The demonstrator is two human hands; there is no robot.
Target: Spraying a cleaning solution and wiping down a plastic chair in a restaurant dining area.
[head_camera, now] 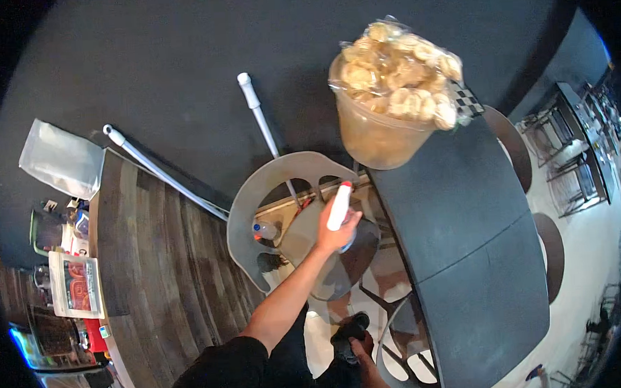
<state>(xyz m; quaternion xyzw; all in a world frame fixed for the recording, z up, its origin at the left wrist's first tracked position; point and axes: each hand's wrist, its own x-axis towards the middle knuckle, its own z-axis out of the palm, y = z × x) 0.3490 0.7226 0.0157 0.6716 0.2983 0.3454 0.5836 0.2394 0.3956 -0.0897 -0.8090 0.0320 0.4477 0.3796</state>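
My left hand (337,230) is closed around a spray bottle with a white trigger head and red nozzle (341,205), held above the seat of a grey moulded chair (293,166). Its lower part, mostly hidden by my hand, shows a little blue. Low in the view, my right hand (362,346) grips a dark item (349,335), perhaps a cloth; its shape merges with the dark clothing or shoe around it. Beyond the chair, a plastic bottle with a blue cap (265,230) shows through the opening in the backrest.
On the right is a dark table (467,208) with a large tub (383,139) of bagged, pale food pieces. A wood-patterned counter (172,252) runs along the left. Two white poles (263,123) lean against the dark wall. Another grey chair (395,341) stands by the table.
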